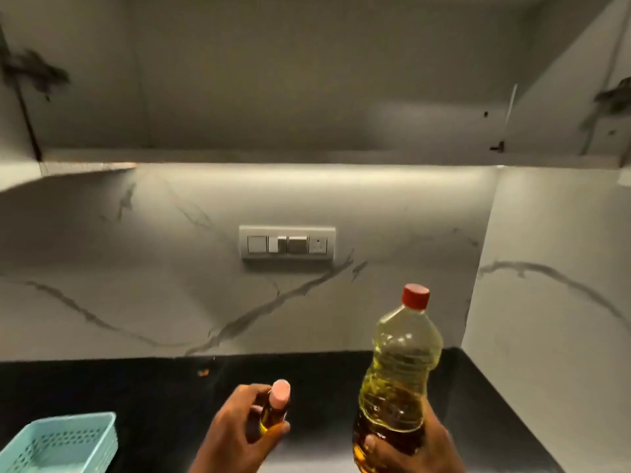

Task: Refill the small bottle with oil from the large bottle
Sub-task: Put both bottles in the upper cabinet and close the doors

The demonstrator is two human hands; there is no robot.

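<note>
Small bottle (275, 406) pinched in your left hand (235, 435); right hand (406, 448) grips large oil bottle (397, 373); both capped, so uncap first.

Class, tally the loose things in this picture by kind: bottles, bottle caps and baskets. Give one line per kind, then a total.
Bottles: 2, the large bottle in the right hand and the small bottle in the left hand.
Caps: 2, a red cap and a pink cap, both on.
Baskets: 1, a blue basket.
Total: 5
</note>
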